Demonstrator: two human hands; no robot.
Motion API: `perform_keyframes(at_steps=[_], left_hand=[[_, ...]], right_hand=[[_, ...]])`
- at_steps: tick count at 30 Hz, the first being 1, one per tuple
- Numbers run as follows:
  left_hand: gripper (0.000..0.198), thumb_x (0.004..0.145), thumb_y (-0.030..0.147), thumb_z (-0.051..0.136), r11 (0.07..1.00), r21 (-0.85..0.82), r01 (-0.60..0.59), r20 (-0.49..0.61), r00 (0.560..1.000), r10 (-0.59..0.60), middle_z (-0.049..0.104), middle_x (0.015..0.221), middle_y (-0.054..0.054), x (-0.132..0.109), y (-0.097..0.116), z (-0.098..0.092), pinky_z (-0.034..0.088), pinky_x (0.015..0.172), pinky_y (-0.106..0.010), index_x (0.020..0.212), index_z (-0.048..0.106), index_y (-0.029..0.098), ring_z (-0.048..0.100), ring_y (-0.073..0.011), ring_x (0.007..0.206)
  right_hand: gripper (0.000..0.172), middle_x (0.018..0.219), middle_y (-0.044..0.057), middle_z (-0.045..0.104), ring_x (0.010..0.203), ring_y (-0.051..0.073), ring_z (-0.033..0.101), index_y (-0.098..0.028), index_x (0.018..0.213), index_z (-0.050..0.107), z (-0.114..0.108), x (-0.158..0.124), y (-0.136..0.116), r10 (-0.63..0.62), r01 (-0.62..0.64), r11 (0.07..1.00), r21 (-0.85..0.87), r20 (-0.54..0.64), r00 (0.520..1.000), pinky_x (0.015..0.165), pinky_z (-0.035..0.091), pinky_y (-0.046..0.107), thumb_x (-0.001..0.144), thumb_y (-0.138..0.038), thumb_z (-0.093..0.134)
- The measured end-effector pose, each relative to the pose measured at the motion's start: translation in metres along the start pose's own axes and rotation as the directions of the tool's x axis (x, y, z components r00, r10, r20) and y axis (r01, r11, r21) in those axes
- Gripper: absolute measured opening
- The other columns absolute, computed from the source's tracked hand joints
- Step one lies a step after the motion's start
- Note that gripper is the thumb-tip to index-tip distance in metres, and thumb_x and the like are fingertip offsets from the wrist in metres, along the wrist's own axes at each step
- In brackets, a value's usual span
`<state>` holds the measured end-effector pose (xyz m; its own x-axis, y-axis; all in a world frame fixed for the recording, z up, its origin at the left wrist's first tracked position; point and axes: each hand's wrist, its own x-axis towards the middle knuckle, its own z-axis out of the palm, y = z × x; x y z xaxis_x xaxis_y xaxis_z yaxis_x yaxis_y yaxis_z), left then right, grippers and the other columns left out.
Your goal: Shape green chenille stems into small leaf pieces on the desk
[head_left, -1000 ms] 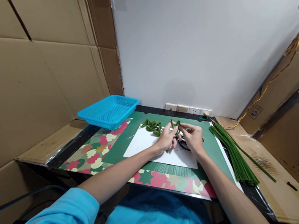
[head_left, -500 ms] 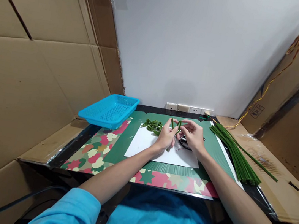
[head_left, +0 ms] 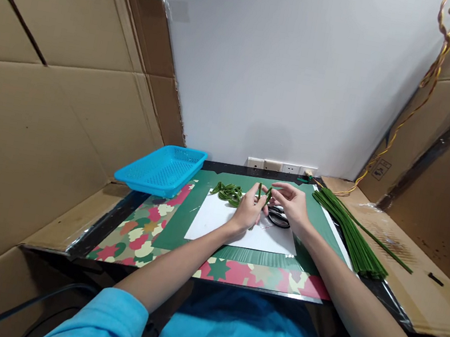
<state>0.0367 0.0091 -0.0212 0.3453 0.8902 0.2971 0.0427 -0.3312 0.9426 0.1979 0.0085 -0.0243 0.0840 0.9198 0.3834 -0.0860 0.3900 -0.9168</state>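
A green pipe cleaner stands up between the fingers of my left hand, which is closed on it. My right hand pinches another part of the green fuzzy stem near the left fingertips; the fingers hide how it is bent. Black-handled scissors lie under and between my hands on the white paper. Just left of my left hand is a small heap of bent green pipe cleaners, partly on the paper's far edge.
A bundle of straight green pipe cleaners lies on the right. At the left back stands a blue plastic basket. A green mat covers the table. Cardboard walls flank both sides, and sockets line the back wall.
The view has shifted slightly. My right fingers have moved a little at the pipe cleaner, and its upright pieces stand at a changed angle. My left hand keeps its grip.
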Motion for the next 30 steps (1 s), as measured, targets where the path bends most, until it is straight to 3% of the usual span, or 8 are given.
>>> perform_keyframes(at_steps=[11, 16, 20, 30], left_hand=[[0.037, 0.085, 0.051, 0.077, 1.0, -0.015, 0.002, -0.04, 0.999, -0.002, 0.055, 0.055, 0.007, 0.004, -0.003, -0.003, 0.03, 0.042, -0.018, 0.09, 0.057, 0.02, 0.043, -0.0068, 0.041], [0.045, 0.087, 0.062, 0.071, 0.997, -0.061, 0.052, 0.002, 0.999, -0.052, 0.056, 0.055, 0.007, 0.005, -0.005, -0.004, 0.024, 0.034, -0.019, 0.092, 0.056, 0.02, 0.039, -0.0057, 0.031], [0.05, 0.085, 0.066, 0.072, 0.992, -0.083, 0.091, 0.047, 0.995, -0.088, 0.062, 0.06, 0.005, 0.005, -0.005, -0.004, 0.025, 0.03, -0.019, 0.094, 0.054, 0.019, 0.045, -0.0077, 0.028], [0.056, 0.081, 0.067, 0.075, 0.982, -0.119, 0.149, 0.105, 0.985, -0.136, 0.067, 0.063, 0.002, 0.006, -0.005, -0.003, 0.025, 0.028, -0.017, 0.095, 0.053, 0.019, 0.049, -0.0093, 0.028]], right_hand=[[0.045, 0.082, 0.01, 0.079, 0.063, 0.026, 0.076, -0.016, 0.088, 0.079, -0.003, -0.004, -0.005, -0.018, 0.022, 0.995, -0.097, 0.044, 0.999, 0.054, 0.065, 0.037, 0.074, -0.06, 0.084], [0.046, 0.077, 0.01, 0.077, 0.057, 0.024, 0.073, -0.016, 0.081, 0.077, -0.003, -0.005, -0.01, -0.031, 0.034, 0.991, -0.131, 0.027, 0.999, 0.051, 0.063, 0.035, 0.075, -0.061, 0.083], [0.045, 0.069, 0.008, 0.073, 0.053, 0.022, 0.07, -0.016, 0.079, 0.075, -0.003, -0.004, -0.008, -0.033, 0.033, 0.988, -0.148, 0.003, 0.999, 0.047, 0.06, 0.033, 0.076, -0.06, 0.082], [0.039, 0.073, 0.006, 0.071, 0.054, 0.019, 0.067, -0.017, 0.079, 0.074, -0.003, -0.004, -0.004, 0.022, -0.024, 0.994, -0.104, -0.024, 0.999, 0.046, 0.058, 0.03, 0.074, -0.054, 0.085]])
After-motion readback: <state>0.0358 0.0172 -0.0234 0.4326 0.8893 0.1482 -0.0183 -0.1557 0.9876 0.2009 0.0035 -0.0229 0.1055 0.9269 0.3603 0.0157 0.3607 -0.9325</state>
